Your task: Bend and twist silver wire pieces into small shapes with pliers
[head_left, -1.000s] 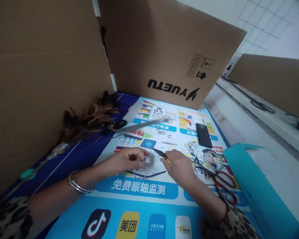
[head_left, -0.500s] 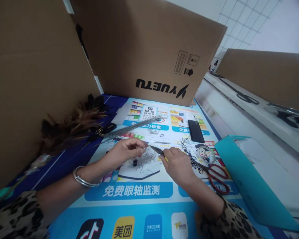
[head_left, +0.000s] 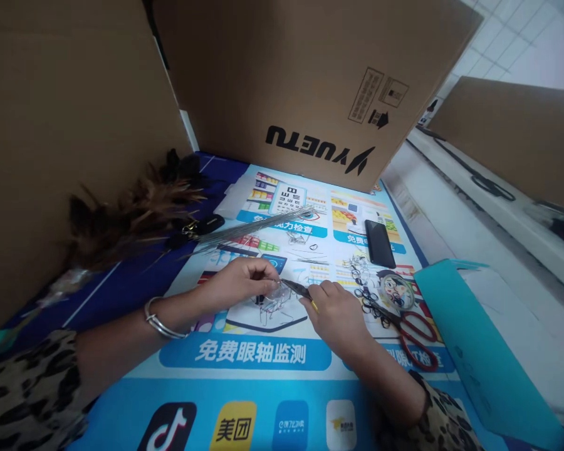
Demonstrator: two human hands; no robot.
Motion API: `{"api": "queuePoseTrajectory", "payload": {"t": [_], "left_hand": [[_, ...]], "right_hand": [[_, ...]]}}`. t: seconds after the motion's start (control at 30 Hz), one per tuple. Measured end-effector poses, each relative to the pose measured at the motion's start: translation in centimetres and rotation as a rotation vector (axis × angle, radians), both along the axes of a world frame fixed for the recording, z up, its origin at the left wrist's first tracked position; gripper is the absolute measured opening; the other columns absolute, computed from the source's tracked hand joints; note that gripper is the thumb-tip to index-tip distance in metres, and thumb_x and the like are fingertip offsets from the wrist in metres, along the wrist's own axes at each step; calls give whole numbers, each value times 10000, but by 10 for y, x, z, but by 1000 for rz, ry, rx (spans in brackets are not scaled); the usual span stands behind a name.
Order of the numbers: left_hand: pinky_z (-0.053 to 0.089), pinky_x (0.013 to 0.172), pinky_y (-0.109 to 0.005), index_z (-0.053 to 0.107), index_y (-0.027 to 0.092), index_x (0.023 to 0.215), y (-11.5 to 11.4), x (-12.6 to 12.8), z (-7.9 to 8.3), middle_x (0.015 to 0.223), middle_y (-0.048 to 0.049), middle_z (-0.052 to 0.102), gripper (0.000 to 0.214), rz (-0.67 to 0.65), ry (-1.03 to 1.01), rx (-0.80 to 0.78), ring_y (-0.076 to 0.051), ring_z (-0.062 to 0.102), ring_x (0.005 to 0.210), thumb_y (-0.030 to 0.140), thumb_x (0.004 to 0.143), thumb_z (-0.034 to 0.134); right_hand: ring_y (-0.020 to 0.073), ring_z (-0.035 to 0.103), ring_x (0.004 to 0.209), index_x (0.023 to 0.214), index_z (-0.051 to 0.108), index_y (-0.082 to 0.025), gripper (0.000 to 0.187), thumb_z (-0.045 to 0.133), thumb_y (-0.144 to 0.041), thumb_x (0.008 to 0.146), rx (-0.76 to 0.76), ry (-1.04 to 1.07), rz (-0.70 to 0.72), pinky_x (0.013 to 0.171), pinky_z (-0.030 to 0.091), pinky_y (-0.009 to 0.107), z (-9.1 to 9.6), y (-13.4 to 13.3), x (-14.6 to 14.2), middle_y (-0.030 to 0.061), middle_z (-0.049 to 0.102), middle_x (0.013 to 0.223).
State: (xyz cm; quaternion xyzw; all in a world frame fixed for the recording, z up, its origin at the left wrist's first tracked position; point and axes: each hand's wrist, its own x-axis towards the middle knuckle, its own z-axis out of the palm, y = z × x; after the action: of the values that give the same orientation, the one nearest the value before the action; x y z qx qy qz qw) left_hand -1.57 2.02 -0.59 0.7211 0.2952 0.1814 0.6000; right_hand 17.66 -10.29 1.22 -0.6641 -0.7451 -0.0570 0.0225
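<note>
Thumb and fingers of my left hand [head_left: 239, 282] pinch a thin wire, of which only a tiny bit shows at the fingertips. In my right hand [head_left: 336, 316] is a pair of needle-nose pliers [head_left: 297, 288], with a bit of yellow showing on the handle. Their pointed jaws reach left to the left fingertips, at or against the wire. Below the jaws lies a loose pile of bent wire pieces [head_left: 275, 308], partly in what looks like clear plastic. Beyond the hands stretches a bundle of long, straight thin wires [head_left: 263, 224].
Right of the pliers lie small black rings [head_left: 367, 299], a round clear dish [head_left: 399, 292] and red-handled scissors [head_left: 418, 338]. A black phone [head_left: 380, 243] is farther back. Brown feathers [head_left: 136, 203] lie at left. A teal box [head_left: 474, 357] borders the right; a cardboard box [head_left: 310, 75] stands behind.
The camera view has shifted slightly, so things sit a little differently in the picture. Both hands keep their grips, and the plier jaws stay at the left fingertips.
</note>
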Motion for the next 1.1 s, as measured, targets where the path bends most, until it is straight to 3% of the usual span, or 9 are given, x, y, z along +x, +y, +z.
{"api": "queuePoseTrajectory", "payload": {"t": [0.2, 0.33, 0.5, 0.73, 0.9, 1.1], "left_hand": [[408, 552, -214, 614, 147, 773, 9, -5, 8, 649, 8, 599, 124, -74, 90, -22, -120, 532, 591, 264, 733, 606], [368, 513, -193, 605, 139, 759, 13, -7, 8, 631, 17, 583, 120, -153, 150, -25, -106, 505, 560, 253, 725, 591], [365, 526, -183, 616, 152, 788, 15, -8, 5, 680, 16, 593, 125, -214, 201, 64, -108, 513, 592, 254, 728, 578], [405, 793, -251, 596, 159, 694, 17, -11, 14, 1042, -51, 619, 48, -258, 154, 178, -196, 553, 1000, 188, 726, 577], [410, 772, -250, 612, 157, 721, 16, -15, 21, 1004, -51, 631, 70, -278, 121, 160, -200, 569, 952, 225, 730, 596], [418, 694, -238, 652, 167, 731, 5, -16, 24, 875, -43, 649, 166, -340, 69, 119, -193, 582, 813, 331, 712, 638]], "right_hand": [[187, 535, 827, 989, 566, -212, 239, 421, -387, 916, -132, 13, -4, 626, 341, 261, 13, 0, 8, 50, 598, 902], [177, 538, 810, 919, 576, -219, 203, 480, -395, 886, -288, 26, 92, 628, 351, 258, 30, -5, 12, 36, 593, 881], [174, 506, 794, 851, 566, -201, 154, 500, -336, 882, -278, -27, 119, 629, 338, 266, 44, -16, 12, 46, 563, 843], [194, 480, 810, 882, 560, -193, 65, 521, -245, 874, -225, -150, 207, 670, 332, 315, 28, -26, 6, 50, 547, 854], [180, 480, 772, 961, 549, -184, 152, 439, -107, 890, -184, -223, 283, 626, 321, 304, 18, -26, 3, 50, 558, 846], [170, 496, 756, 859, 561, -189, 166, 474, -319, 914, -157, -123, 237, 593, 310, 272, 14, -20, 7, 44, 565, 795]]}}
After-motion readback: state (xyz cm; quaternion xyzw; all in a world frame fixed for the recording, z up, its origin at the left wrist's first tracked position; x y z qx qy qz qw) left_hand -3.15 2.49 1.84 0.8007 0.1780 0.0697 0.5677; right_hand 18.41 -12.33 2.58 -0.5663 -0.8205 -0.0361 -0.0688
